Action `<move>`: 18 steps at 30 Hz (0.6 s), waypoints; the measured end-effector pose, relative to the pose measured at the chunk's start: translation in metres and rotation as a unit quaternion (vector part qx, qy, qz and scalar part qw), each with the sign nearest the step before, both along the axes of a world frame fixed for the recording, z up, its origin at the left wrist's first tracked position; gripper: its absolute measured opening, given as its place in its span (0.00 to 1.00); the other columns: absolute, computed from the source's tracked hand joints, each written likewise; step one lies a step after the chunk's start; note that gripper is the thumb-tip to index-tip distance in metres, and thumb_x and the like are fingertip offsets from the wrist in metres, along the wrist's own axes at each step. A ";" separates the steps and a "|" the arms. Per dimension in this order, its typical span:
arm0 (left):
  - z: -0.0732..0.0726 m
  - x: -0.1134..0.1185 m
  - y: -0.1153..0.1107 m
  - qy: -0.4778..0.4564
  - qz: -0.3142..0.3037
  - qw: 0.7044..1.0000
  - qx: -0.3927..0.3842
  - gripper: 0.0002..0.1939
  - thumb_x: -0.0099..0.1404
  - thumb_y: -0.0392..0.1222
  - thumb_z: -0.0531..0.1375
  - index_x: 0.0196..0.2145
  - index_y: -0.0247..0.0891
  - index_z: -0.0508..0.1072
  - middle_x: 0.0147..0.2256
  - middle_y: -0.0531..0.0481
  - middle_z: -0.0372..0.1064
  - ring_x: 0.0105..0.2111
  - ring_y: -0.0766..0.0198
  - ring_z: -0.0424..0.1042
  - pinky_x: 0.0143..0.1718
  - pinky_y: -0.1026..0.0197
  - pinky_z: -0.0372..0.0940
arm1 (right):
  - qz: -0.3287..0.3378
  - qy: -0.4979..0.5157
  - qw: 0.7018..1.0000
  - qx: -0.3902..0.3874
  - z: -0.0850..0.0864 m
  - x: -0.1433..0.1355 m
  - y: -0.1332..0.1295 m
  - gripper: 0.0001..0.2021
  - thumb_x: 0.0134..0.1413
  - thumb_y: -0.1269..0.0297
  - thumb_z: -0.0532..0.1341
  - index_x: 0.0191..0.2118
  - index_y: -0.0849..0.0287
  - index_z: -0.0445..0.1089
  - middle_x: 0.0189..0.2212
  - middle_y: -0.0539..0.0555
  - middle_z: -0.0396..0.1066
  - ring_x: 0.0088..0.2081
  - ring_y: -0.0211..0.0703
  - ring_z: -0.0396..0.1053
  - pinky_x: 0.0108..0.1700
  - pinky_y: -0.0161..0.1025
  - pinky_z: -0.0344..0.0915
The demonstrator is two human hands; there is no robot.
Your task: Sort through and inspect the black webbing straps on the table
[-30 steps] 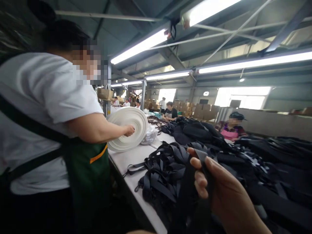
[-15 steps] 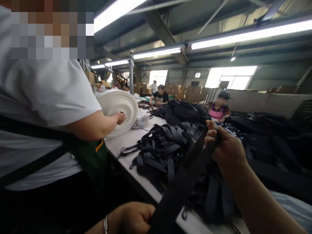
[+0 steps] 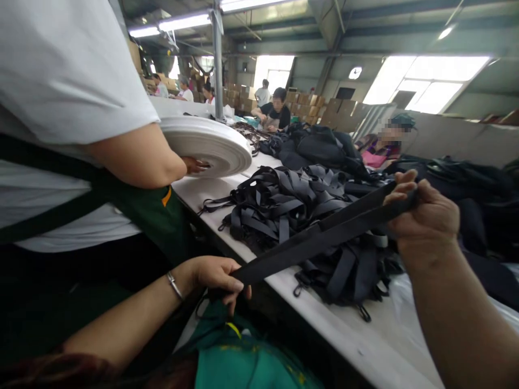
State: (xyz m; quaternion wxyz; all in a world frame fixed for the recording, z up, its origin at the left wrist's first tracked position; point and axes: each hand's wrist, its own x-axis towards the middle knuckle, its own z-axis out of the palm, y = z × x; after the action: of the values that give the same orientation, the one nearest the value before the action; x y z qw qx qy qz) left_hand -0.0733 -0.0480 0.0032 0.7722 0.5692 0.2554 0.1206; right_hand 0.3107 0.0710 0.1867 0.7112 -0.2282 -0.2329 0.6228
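A long black webbing strap (image 3: 324, 232) is stretched taut between my two hands. My left hand (image 3: 217, 276), with a thin bracelet at the wrist, pinches its near end low in front of my teal apron (image 3: 251, 362). My right hand (image 3: 425, 216) grips the far end, raised over a heap of black straps (image 3: 292, 205) on the white table (image 3: 357, 346).
A co-worker in a white shirt and green apron (image 3: 81, 162) stands close on my left, holding a big white tape roll (image 3: 211, 146) flat on the table. Black bags (image 3: 320, 143) pile up further along. Other people sit at the far end, near stacked cardboard boxes (image 3: 324, 105).
My hands have drawn apart, pulling the strap out straight; my left hand came fully into view. The view tipped downward. The co-worker lowered the white roll from upright to flat.
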 end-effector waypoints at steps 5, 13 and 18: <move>-0.002 -0.020 0.008 0.043 0.023 0.999 0.004 0.23 0.61 0.61 0.65 0.36 0.36 0.74 0.20 0.56 0.68 0.25 0.58 0.77 0.31 0.61 0.70 | -0.055 -0.042 0.998 -0.005 -0.020 0.010 0.012 0.15 0.69 0.71 0.47 0.44 0.72 0.71 0.25 0.49 0.71 0.21 0.32 0.70 0.23 0.34 0.67; 0.006 -0.045 0.010 0.147 0.037 0.987 0.047 0.23 0.59 0.62 0.66 0.32 0.38 0.72 0.22 0.54 0.70 0.28 0.57 0.77 0.36 0.59 0.71 | -0.050 -0.062 0.997 -0.023 -0.035 0.028 0.009 0.14 0.66 0.71 0.51 0.40 0.71 0.73 0.15 0.43 0.58 0.15 0.30 0.64 0.29 0.40 0.69; 0.011 -0.059 0.013 0.260 0.093 0.951 0.137 0.16 0.61 0.55 0.64 0.32 0.38 0.73 0.23 0.53 0.71 0.24 0.59 0.74 0.27 0.62 0.67 | -0.005 -0.088 0.996 -0.009 -0.046 0.035 -0.003 0.15 0.65 0.70 0.52 0.40 0.70 0.76 0.16 0.44 0.54 0.11 0.22 0.52 0.19 0.34 0.50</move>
State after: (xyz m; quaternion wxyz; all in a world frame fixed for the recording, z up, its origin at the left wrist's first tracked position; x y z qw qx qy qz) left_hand -0.1321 -0.0352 0.0143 0.5787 0.6548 0.4806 0.0737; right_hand 0.3453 0.0679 0.1408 0.6891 -0.2901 -0.2879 0.5984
